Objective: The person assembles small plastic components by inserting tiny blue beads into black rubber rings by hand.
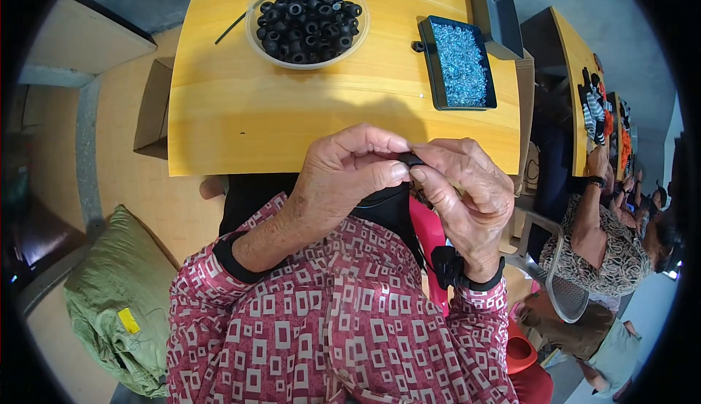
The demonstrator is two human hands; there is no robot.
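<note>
Both hands meet just off the near edge of the table, pinching one small black piece point(411, 159) between thumbs and fingertips. My left hand point(343, 167) has its thumb and forefinger closed at the piece's left side. From the right, my right hand point(467, 185) grips it the same way, its other fingers curled. The fingertips cover most of the piece, so its full shape is hidden. Farther off on the table, a clear plastic bowl point(307, 66) is heaped with black beads point(310, 21) that have round holes.
A black tray point(434, 75) of small bluish clear pieces point(460, 64) stands at the right, one loose black bead point(418, 46) beside it. Behind is a dark box point(496, 17). A thin black stick point(232, 29) lies by the bowl. A green sack point(120, 298) sits left; other people work at right.
</note>
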